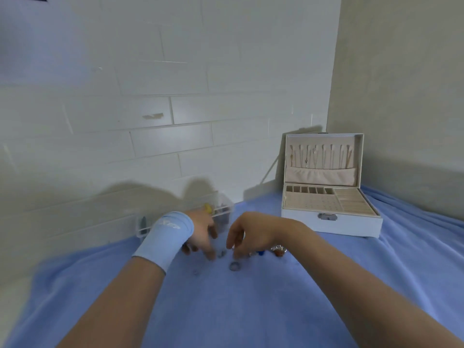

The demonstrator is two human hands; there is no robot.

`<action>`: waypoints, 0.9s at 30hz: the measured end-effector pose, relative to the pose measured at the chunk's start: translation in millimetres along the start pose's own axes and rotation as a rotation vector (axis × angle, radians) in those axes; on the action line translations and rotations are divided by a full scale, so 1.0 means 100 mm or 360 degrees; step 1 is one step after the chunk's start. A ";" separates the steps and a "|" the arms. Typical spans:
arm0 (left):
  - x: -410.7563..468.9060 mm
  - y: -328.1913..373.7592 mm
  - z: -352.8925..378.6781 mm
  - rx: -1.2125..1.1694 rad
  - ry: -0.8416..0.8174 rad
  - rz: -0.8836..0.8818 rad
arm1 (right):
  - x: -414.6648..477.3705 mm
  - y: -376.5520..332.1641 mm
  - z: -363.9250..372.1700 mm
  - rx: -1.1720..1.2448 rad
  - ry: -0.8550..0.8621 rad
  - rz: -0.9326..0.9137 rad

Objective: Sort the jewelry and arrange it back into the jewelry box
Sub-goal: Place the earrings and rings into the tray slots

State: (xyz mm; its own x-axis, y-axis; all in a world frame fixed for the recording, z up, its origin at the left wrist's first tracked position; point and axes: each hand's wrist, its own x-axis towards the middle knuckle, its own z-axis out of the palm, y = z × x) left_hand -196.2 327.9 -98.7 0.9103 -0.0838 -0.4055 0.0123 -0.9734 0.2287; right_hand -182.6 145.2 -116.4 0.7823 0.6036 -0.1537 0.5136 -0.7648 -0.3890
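- Two hands were working over the loose jewellery. Your left hand [200,234], above a pale blue wristband [165,237], and your right hand [247,234] both had their fingers curled down towards the blue cloth [251,310]. Blur prevented me from telling whether either hand pinched a piece or merely hovered.
- Several pieces lay on the cloth. A round grey ring [234,266] was nearest you, a smaller pale ring [196,272] lay to its left, and a dark blue piece [261,252] and an amber-brown piece [277,252] sat beside your right wrist.
- The white jewellery box with beige lining [331,222] stood open, well apart to the right, with its lid upright near the wall corner. I could make out nothing in its tray compartments.
- Risk one: the cloth was soft. A ring nudged by a fingertip could have rolled away or sunk into a fold, and the pale ring would have been easy to overlook.
- Risk two: your right forearm lay just beside the coloured pieces, so a careless sweep could have scattered them.
- Risk three: the carry to the box was long, and a weak pinch could have dropped a piece on the way.
- Risk four: a clear plastic organiser box [221,214] sat just behind your left hand, where a backward movement could have knocked it.
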 end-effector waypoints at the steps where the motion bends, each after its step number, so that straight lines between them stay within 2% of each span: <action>1: -0.04 -0.06 0.03 0.0009 -0.0092 -0.0103 | 0.04 -0.06 0.06 -0.0023 -0.0099 0.0003; 4: -0.05 -0.15 0.19 -0.0129 -0.0226 -0.0165 | 0.13 -0.14 0.16 -0.0121 -0.0201 0.0054; 9: 0.09 -0.09 0.26 -0.0174 -0.0034 0.0085 | 0.11 -0.03 0.09 -0.0145 -0.0165 0.0139; 12: 0.20 0.02 0.29 -0.0294 0.0041 0.0194 | 0.11 0.15 0.05 -0.0180 -0.0013 0.0244; 15: 0.29 0.16 0.34 -0.0492 0.0172 0.0303 | 0.08 0.28 0.00 -0.0113 0.0027 0.0342; 21: 0.35 0.23 0.27 -0.0745 0.0403 0.0396 | 0.03 0.46 -0.12 -0.0026 0.0200 0.0299; 23: 0.33 0.15 0.21 -0.0593 0.0463 0.0336 | 0.03 0.49 -0.14 0.0066 0.0246 0.0286; 27: 0.29 0.15 0.26 -0.0177 0.0186 0.0104 | 0.04 0.48 -0.15 0.0108 0.0264 0.0230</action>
State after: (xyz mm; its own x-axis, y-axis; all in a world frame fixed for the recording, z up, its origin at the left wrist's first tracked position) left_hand -180.8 305.8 -130.1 0.9525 -0.1142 -0.2822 -0.0086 -0.9367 0.3500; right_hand -149.8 107.9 -122.3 0.8961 0.4394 -0.0628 0.3717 -0.8201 -0.4351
